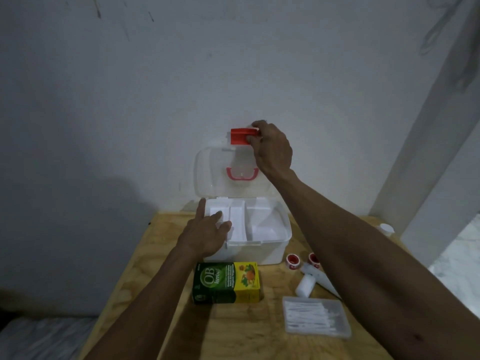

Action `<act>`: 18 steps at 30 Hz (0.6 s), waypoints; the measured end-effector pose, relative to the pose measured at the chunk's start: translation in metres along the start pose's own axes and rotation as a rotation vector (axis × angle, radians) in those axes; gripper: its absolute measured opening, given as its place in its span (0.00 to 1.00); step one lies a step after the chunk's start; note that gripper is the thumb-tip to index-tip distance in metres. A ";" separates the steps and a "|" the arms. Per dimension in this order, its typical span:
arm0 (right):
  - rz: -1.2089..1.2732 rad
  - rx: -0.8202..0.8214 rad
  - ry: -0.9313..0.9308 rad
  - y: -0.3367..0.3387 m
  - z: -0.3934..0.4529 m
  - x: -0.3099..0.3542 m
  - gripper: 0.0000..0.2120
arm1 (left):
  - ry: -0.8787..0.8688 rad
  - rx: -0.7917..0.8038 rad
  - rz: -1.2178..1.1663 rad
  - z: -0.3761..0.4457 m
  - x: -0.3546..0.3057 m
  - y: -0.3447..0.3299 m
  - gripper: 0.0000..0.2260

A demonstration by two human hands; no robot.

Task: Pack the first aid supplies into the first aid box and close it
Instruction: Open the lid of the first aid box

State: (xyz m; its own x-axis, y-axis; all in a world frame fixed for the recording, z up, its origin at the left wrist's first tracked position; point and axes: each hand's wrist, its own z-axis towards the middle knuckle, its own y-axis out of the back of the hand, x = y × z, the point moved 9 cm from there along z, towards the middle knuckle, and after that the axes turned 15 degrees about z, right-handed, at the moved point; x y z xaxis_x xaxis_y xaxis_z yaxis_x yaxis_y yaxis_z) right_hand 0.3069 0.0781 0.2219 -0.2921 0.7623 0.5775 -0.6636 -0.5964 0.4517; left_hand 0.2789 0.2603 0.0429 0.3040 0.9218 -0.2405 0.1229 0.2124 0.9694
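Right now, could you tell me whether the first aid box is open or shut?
Open: the clear lid stands upright behind the box, held at its red latch by the right hand.

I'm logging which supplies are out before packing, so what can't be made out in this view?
- Head view: right forearm covers part of the white tube and second red tape roll.
- White bottle at the table edge: mostly hidden by the same arm.
- Green-yellow box: small print unreadable.
- First aid box tray: overexposed, contents unclear.
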 end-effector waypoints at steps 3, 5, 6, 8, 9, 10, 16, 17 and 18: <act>-0.006 0.004 0.027 -0.001 -0.002 0.001 0.15 | -0.004 -0.010 0.004 -0.002 -0.002 0.002 0.27; -0.023 0.012 0.045 -0.002 -0.005 -0.001 0.16 | -0.003 -0.015 0.001 -0.003 -0.002 0.002 0.27; -0.036 0.015 0.049 -0.002 -0.006 -0.002 0.16 | -0.004 -0.017 0.001 -0.004 -0.002 0.003 0.27; -0.062 0.022 0.049 -0.002 -0.008 -0.005 0.17 | -0.004 -0.021 0.005 -0.004 -0.003 0.002 0.27; -0.073 0.029 0.047 -0.002 -0.008 -0.006 0.17 | -0.002 -0.022 0.005 -0.004 -0.003 0.003 0.27; -0.082 0.038 0.042 -0.003 -0.008 -0.007 0.18 | 0.001 -0.023 0.006 -0.004 -0.003 0.003 0.27; -0.074 0.070 0.008 0.002 -0.009 -0.010 0.21 | 0.000 -0.022 0.003 -0.005 -0.003 0.004 0.27; -0.064 0.065 0.003 0.005 -0.011 -0.010 0.21 | 0.000 -0.022 0.003 -0.005 -0.004 0.005 0.27; -0.047 0.055 -0.001 0.009 -0.013 -0.009 0.21 | 0.002 -0.020 0.003 -0.006 -0.004 0.006 0.27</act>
State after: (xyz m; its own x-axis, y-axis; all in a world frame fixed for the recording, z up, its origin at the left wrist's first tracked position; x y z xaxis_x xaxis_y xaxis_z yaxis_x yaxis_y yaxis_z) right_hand 0.2940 0.0689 0.2117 -0.2608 0.7894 0.5557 -0.6373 -0.5732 0.5151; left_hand 0.2731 0.2597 0.0495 0.3025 0.9231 -0.2376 0.1029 0.2162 0.9709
